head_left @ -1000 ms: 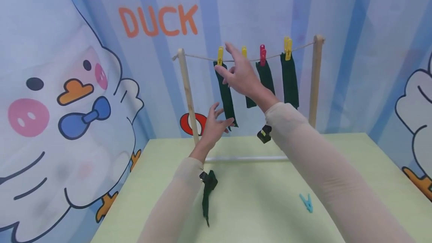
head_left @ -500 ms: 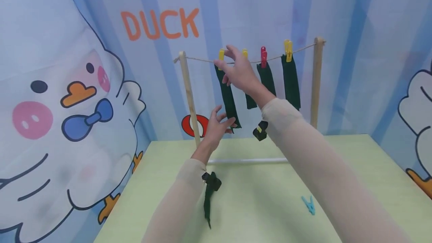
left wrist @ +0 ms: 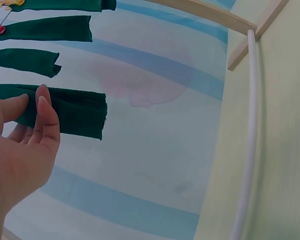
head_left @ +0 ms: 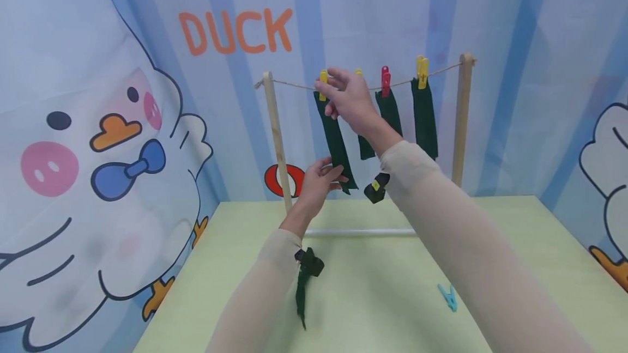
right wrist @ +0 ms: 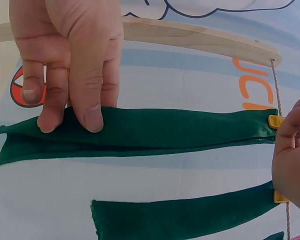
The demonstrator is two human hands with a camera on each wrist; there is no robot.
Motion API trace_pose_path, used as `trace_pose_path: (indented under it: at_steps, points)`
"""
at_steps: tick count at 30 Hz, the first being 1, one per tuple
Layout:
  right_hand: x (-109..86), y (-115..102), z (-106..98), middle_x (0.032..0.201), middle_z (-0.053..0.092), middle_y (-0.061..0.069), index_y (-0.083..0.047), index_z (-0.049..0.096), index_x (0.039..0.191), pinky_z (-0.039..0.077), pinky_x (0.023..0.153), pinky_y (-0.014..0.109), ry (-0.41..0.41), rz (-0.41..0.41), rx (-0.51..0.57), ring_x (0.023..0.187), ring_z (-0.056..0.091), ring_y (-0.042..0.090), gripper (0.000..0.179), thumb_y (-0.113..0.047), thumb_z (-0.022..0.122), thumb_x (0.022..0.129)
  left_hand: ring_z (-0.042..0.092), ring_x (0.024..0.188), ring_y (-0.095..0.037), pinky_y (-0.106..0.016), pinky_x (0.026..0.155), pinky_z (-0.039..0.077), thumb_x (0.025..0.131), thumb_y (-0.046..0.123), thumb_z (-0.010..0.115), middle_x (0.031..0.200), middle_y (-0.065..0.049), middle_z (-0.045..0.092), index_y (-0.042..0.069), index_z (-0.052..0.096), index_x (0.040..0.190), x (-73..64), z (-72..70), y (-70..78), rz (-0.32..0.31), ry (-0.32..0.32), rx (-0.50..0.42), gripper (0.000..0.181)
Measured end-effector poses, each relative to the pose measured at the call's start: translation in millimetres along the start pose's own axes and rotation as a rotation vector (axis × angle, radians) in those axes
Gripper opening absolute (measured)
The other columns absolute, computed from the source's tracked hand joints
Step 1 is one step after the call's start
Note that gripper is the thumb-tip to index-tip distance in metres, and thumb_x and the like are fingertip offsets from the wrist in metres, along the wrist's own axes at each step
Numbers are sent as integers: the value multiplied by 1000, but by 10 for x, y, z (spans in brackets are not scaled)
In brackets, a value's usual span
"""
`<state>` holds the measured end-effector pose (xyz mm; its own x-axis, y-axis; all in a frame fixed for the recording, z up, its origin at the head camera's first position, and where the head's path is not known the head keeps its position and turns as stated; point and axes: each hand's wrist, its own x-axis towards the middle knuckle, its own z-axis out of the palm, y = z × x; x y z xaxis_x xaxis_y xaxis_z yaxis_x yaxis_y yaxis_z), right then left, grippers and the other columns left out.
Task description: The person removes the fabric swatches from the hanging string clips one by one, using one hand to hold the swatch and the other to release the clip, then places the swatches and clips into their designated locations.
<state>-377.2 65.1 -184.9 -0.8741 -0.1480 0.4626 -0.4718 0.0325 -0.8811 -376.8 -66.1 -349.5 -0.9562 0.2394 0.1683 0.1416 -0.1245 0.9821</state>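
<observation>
A long dark green cloth strip [head_left: 335,138] hangs from a rope line by a yellow clothespin [head_left: 322,76]. My left hand [head_left: 316,187] pinches this strip near its lower end, thumb on the front face. In the right wrist view the strip [right wrist: 180,130] looks folded lengthwise, with a loose lower end past the left fingers. Up at the line, my right hand [head_left: 350,97] pinches the yellow clothespin between thumb and fingers. Its far fingers are partly hidden in the head view.
Further green strips [head_left: 424,119] hang to the right under yellow and red clothespins [head_left: 385,83]. Wooden posts [head_left: 463,119] hold the rope; a white rod [head_left: 363,232] joins them low down. A crumpled green cloth [head_left: 301,298] and a blue clothespin [head_left: 448,298] lie on the table.
My right thumb and fingers have closed in on the yellow clothespin. My left hand has moved slightly right onto the strip, and its lower end has swung right.
</observation>
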Motion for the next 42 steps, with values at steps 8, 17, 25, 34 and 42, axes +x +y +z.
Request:
trace_pose_path:
  at_steps: [8,17,25,34,42]
  points:
    - [9,27,-7,127,65,10,-8,55,142,49,56,18,29,-49,44,55,56,14,46,-24,63,100,69,83,-17,-45,95,52,100,16,63,100,-10,69,0,64,121,-13,41,36,29,25,26,26]
    - [-5,63,38,124,66,13,-3,56,138,48,53,18,48,-61,94,53,57,13,40,-20,58,102,69,83,-16,-45,93,52,100,16,63,99,-10,70,0,65,118,-45,38,6,29,38,21,24]
    - [-30,-42,150,119,67,8,-4,56,132,46,52,19,101,-2,95,53,55,13,35,-23,56,102,71,86,-16,-45,94,51,101,17,62,102,-12,71,0,65,118,-46,3,43,53,22,28,24]
    - [-53,-80,180,112,71,5,-5,65,121,46,54,16,176,11,82,51,50,12,29,-22,61,99,71,89,-18,-45,95,51,100,17,64,104,-10,71,3,66,117,-71,-24,71,65,15,52,22]
    - [-54,-90,169,113,71,13,-1,69,118,42,50,16,200,-21,89,49,46,12,28,-20,63,98,72,88,-18,-44,93,51,100,13,63,108,-13,71,9,62,128,-85,-39,117,88,14,39,29]
